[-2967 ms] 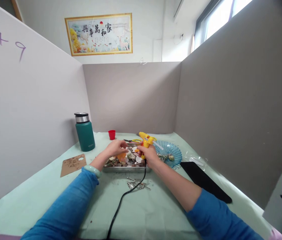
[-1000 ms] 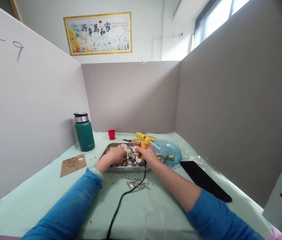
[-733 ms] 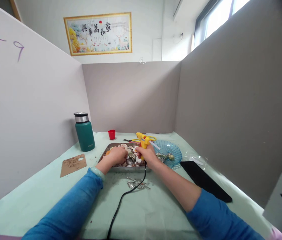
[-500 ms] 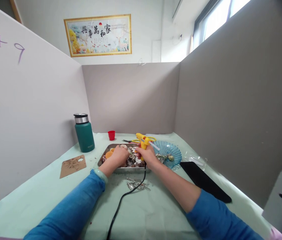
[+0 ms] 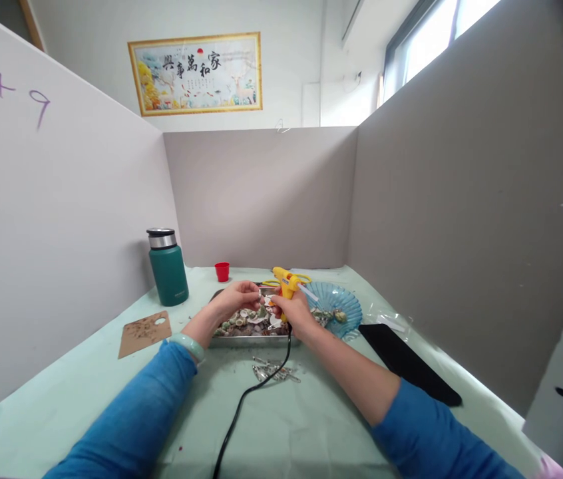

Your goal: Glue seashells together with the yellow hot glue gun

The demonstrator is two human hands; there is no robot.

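My right hand (image 5: 295, 313) closes round the glue gun (image 5: 286, 283), glossy yellow plastic with a smooth black rubbery cord (image 5: 241, 406). The tray (image 5: 249, 341) under my left hand (image 5: 234, 299) is bright polished metal, full of rough, chalky shells (image 5: 246, 319). The dish (image 5: 349, 309) looks like clear blue ribbed glass or plastic. Matt pale green paper covers the table (image 5: 86, 392). My sleeves (image 5: 132, 419) are soft blue knit; the bangle (image 5: 186, 346) is glossy.

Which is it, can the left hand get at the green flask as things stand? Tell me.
Probably yes. The left hand hovers over the metal tray, pinching something too small to tell; the green flask stands upright to its left, nothing between them.
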